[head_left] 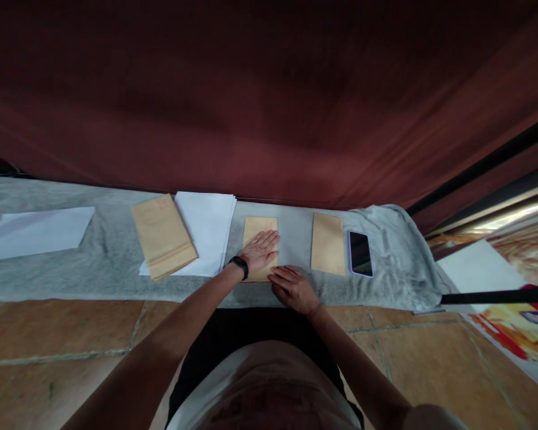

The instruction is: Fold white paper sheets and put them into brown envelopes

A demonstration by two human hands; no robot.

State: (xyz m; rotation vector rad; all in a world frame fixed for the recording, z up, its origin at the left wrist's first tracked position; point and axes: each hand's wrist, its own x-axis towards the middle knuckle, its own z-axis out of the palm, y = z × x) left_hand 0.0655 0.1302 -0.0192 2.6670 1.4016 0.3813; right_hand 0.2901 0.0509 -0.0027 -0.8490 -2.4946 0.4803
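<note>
Left hand open, flat on middle tan envelope; right hand at its near right corner, grip unclear; phone at right.

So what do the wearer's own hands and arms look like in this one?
Both the left hand and right hand are ungloved, and the forearms are bare. A black band, like a watch or fitness tracker, circles the left wrist; the right wrist has none. I can't make out any rings on the fingers.
</note>
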